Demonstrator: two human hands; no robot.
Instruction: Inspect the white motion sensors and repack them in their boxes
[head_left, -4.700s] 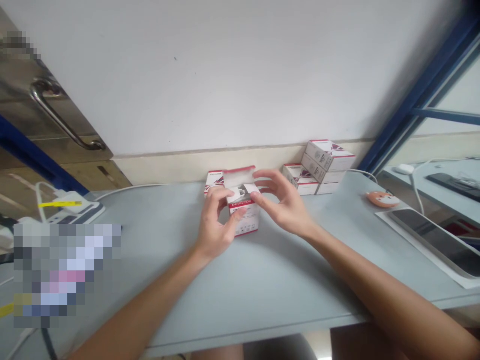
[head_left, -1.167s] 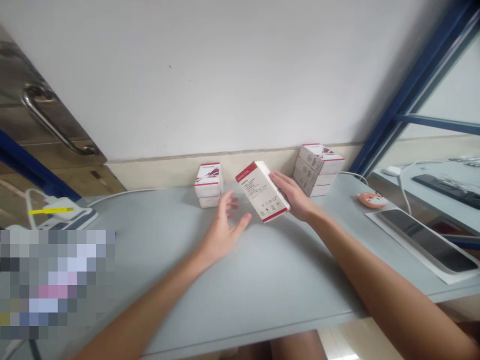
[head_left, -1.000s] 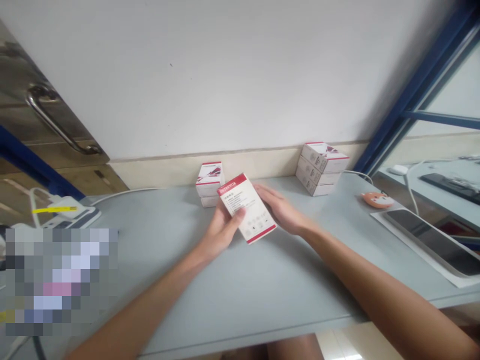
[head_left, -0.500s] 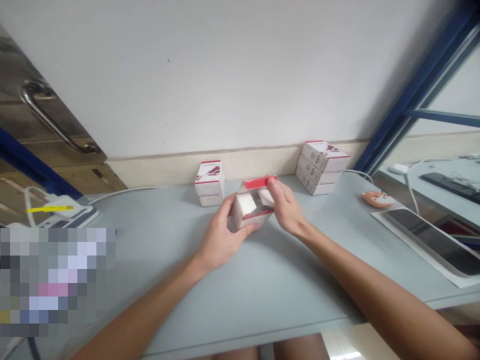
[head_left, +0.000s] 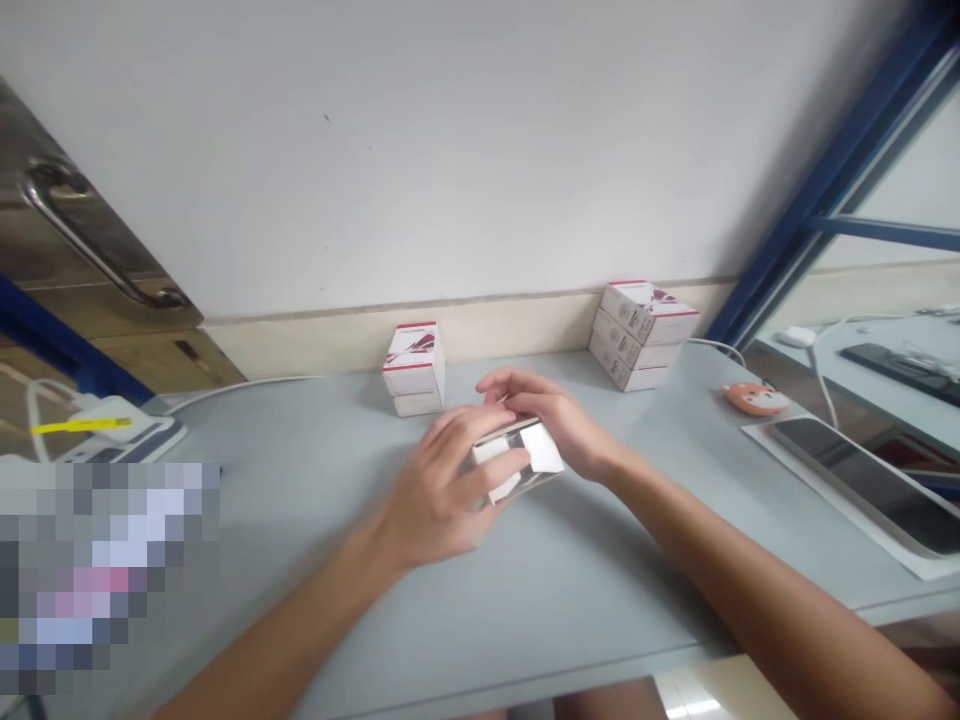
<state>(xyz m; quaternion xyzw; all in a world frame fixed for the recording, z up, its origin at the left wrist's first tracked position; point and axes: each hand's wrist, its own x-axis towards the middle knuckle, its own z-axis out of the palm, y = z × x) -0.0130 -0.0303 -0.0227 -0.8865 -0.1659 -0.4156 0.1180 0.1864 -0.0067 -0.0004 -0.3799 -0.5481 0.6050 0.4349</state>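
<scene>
1. A white cardboard box with red edges, its open end showing white, sits mid-way along the grey tabletop.
2. The left hand and right hand close together around it, from the near side and far end.
3. Behind stand matching stacks: two boxes left, three boxes right.

Left hand: the left hand lies across the near side of a white cardboard box, fingers over its left end.
Right hand: the right hand curves over the box's far edge, its fingertips just beside the left hand's fingers.
Box: tilted low above the grey surface, white inner packing showing.
Behind: a two-box stack stands left, a taller stack right.
Far right: an orange fox-faced object lies near a dark tablet.
</scene>
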